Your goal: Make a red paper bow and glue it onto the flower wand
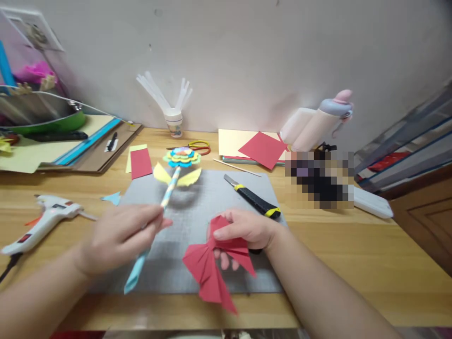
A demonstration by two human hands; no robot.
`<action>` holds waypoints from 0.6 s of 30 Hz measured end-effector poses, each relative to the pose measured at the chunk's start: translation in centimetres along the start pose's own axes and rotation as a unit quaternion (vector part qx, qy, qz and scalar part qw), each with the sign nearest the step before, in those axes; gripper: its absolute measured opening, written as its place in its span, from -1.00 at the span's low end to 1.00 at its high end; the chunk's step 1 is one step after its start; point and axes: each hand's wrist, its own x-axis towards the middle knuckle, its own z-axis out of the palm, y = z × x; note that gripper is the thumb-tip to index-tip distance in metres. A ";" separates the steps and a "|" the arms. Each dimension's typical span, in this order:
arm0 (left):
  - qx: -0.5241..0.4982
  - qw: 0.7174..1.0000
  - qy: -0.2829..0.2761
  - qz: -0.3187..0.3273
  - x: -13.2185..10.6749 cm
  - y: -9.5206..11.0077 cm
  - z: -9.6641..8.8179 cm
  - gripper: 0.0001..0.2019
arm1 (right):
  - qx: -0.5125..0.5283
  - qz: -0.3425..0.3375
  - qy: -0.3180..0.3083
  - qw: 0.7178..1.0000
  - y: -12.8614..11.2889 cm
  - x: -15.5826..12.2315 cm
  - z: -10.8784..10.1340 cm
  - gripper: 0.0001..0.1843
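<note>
My left hand (122, 235) is closed round the pale blue stem (168, 190) of a paper flower. The flower head (182, 157) is layered in blue, yellow and other colours, with two yellow paper leaves (176, 176) below it, and it points away from me over the grey cutting mat (197, 207). My right hand (245, 231) pinches a folded red paper bow (213, 268) at its middle, holding it just above the mat's near part. The two hands are a short way apart.
A black and yellow utility knife (253, 201) lies on the mat's right. A white glue gun (42, 221) rests at the left. Red paper pieces (140, 163) (263, 149), scissors (197, 147), a cup of white sticks (173, 121) and stacked card (70, 143) sit behind.
</note>
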 end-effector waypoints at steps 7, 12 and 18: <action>0.013 0.999 -0.014 0.050 -4.6 6.4 2.2 -0.89 | 0.095 -0.169 0.205 0.960 -0.9 -0.4 0.6 -0.82; 0.019 0.997 -0.073 -0.016 -4.2 10.0 5.0 -0.88 | 0.116 -0.214 0.279 0.929 -0.2 1.1 0.2 -0.93; -0.045 0.990 -0.125 -0.057 -5.4 10.6 5.0 -0.73 | 0.090 -0.192 0.284 0.935 0.6 1.7 0.9 -0.96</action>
